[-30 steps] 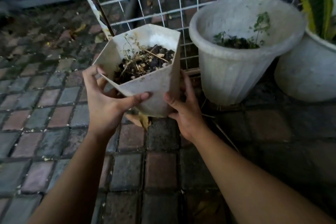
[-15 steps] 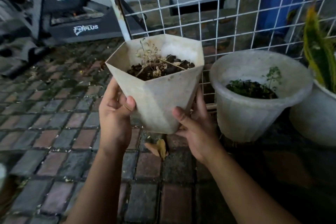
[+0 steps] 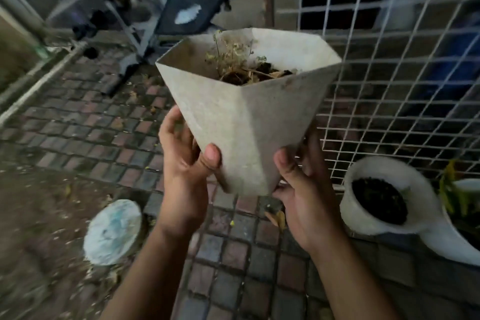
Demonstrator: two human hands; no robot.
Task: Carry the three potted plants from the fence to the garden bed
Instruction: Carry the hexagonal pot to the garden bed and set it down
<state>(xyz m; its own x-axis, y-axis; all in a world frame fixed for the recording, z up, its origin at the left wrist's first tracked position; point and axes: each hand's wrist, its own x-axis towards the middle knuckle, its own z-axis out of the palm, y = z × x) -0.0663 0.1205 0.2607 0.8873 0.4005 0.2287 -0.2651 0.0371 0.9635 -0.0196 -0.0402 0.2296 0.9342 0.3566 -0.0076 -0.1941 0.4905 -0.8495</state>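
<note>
An angular white pot (image 3: 246,122) with dry twigs and dark soil is held up in the air, well above the paving. My left hand (image 3: 185,163) grips its lower left side, thumb on the front face. My right hand (image 3: 302,187) cups its lower right side and base. A round white pot (image 3: 376,202) with dark soil stands on the ground at the right by the wire fence (image 3: 389,86). Beside it, at the frame's right edge, a larger white pot (image 3: 452,239) holds a yellow-green leafy plant.
Brick paving (image 3: 104,125) runs across the middle. Bare soil (image 3: 39,215) lies at the lower left, with a round pale object (image 3: 113,231) at its edge. A black exercise bench (image 3: 187,15) stands at the back. A dry leaf (image 3: 276,218) lies under the pot.
The angular pot has risen from the ground by the fence and come nearer to me. The view has swung left, showing the soil patch and the bench.
</note>
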